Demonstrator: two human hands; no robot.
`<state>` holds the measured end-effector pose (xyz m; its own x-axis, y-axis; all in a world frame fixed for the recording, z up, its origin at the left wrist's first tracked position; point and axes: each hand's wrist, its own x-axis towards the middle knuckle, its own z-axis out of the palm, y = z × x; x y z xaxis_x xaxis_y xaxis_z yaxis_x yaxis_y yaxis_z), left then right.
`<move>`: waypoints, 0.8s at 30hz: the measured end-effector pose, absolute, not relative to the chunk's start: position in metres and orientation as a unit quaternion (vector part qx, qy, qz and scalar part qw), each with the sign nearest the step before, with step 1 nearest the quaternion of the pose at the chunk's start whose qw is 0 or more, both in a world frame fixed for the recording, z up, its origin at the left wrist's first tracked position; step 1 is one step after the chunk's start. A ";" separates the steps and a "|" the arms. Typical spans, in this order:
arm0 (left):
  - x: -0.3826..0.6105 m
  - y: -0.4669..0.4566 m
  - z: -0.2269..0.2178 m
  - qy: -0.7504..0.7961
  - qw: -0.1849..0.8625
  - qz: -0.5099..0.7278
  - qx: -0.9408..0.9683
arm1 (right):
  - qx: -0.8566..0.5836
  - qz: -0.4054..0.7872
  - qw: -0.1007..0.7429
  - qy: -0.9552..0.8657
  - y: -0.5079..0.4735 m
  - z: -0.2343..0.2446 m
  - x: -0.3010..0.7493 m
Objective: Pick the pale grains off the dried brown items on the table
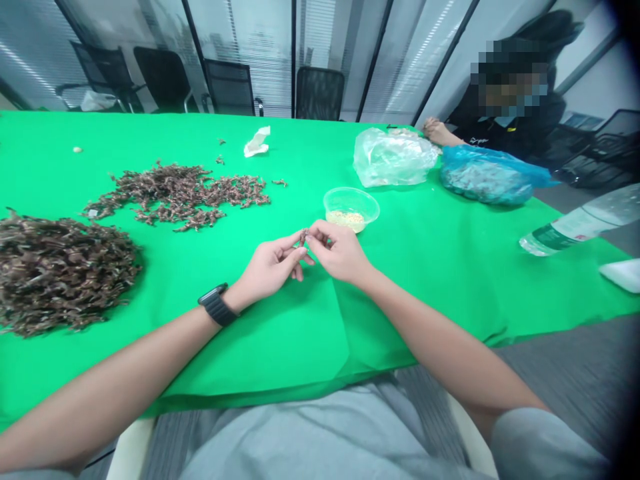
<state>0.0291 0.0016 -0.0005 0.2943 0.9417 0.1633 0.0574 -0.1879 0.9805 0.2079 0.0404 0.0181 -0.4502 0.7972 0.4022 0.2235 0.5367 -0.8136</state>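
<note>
My left hand [273, 267] and my right hand [337, 250] meet above the green table [300, 320], fingertips pinched together on one small brown dried pod [303, 236]. A black watch sits on my left wrist. Just beyond my right hand stands a small clear plastic bowl [351, 208] with pale seeds in its bottom. A big heap of brown pods [60, 270] lies at the left edge, and a flatter scatter of brown pods [180, 193] lies further back.
A clear plastic bag [393, 157] and a blue plastic bag [487, 175] lie at the far right, by another person's hand [437, 130]. A water bottle [580, 227] lies on its side at the right edge. A crumpled white paper [257, 142] lies far back; chairs behind.
</note>
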 end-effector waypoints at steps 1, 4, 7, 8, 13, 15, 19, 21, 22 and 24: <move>0.029 0.001 -0.001 0.401 0.484 0.439 0.642 | -0.331 0.376 0.413 -0.760 0.040 0.019 0.207; 0.027 -0.001 -0.002 0.413 0.445 0.434 0.666 | -0.345 0.507 0.412 -0.674 0.040 0.022 0.205; 0.024 -0.002 0.002 0.420 0.398 0.428 0.694 | -0.342 0.678 0.362 -0.541 0.043 0.027 0.207; 0.023 -0.002 0.003 0.421 0.379 0.426 0.706 | -0.330 0.723 0.338 -0.504 0.044 0.029 0.208; 0.021 0.000 0.005 0.425 0.367 0.421 0.712 | -0.299 0.785 0.277 -0.466 0.048 0.028 0.211; 0.024 0.002 0.003 0.422 0.434 0.431 0.670 | -0.323 0.699 0.330 -0.546 0.047 0.023 0.209; 0.028 0.005 0.000 0.401 0.542 0.440 0.593 | -0.336 0.369 0.393 -0.772 0.045 0.014 0.209; 0.028 0.005 0.001 0.393 0.563 0.437 0.581 | -0.316 0.248 0.368 -0.839 0.045 0.013 0.212; 0.028 0.005 0.002 0.390 0.570 0.435 0.578 | -0.306 0.206 0.353 -0.860 0.046 0.013 0.214; 0.027 0.004 0.004 0.380 0.581 0.429 0.578 | -0.289 0.150 0.332 -0.885 0.048 0.014 0.217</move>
<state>0.0269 0.0038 0.0039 0.3430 0.9378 0.0539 -0.0595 -0.0356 0.9976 0.2169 0.0480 0.0140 -0.6131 0.6111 0.5007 0.4123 0.7881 -0.4570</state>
